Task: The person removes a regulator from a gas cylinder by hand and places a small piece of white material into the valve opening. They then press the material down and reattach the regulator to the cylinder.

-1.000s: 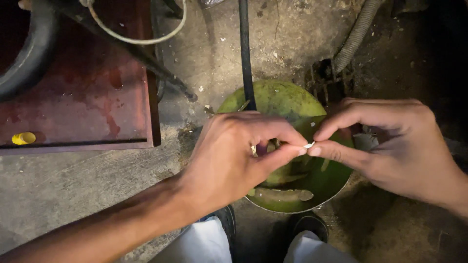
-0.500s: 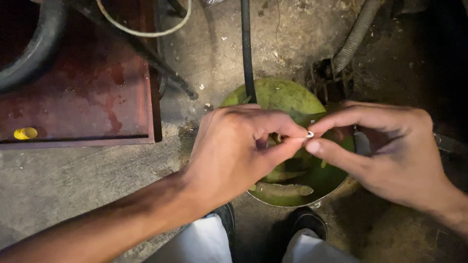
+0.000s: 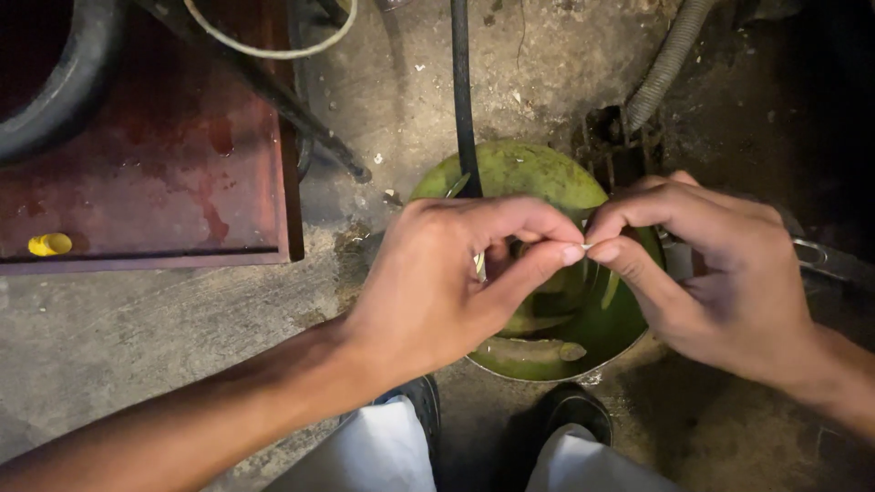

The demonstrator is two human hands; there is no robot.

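Left hand (image 3: 437, 282) and right hand (image 3: 720, 273) are meeting fingertip to fingertip over the green gas cylinder (image 3: 529, 182); both are pinching one small white piece (image 3: 586, 246) between thumb and forefinger, other fingers curling in loosely; what the piece is, too small to tell; the cylinder is standing on the concrete floor (image 3: 137, 337) just in front of the person's black shoes (image 3: 574, 410); a black hose (image 3: 463, 100) is running down onto its top; a red metal tray (image 3: 173, 173) is lying to the left, a small yellow cap (image 3: 50, 244) sitting on it; a grey ribbed hose (image 3: 665, 64) is hanging at upper right
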